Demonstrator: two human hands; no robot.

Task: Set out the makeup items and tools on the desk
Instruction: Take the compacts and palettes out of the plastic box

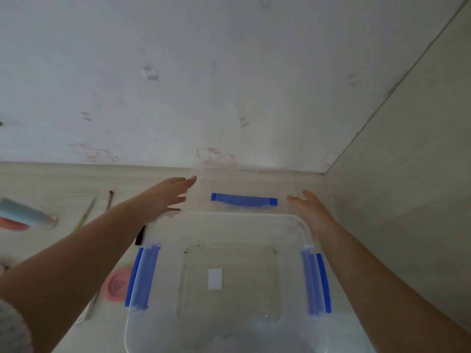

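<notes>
A clear plastic storage box [254,220] with blue side clips stands empty on the desk in front of me. Behind it, against the wall, is its clear lid [244,186] with a blue handle. My left hand [165,197] reaches with straight fingers to the lid's left edge. My right hand [309,210] reaches with relaxed fingers to the lid's right edge. Whether either hand touches the lid is unclear. On the desk to the left lie a pink round compact [118,285], a light blue tube [25,214], a pink item [12,224] and thin brushes [85,212].
A wall with faint cartoon prints rises behind the desk [63,179]. A pale side panel [407,174] closes in the right side next to the box. A black item [139,236] lies partly hidden by my left forearm, and a metal tool [89,312] lies near the compact.
</notes>
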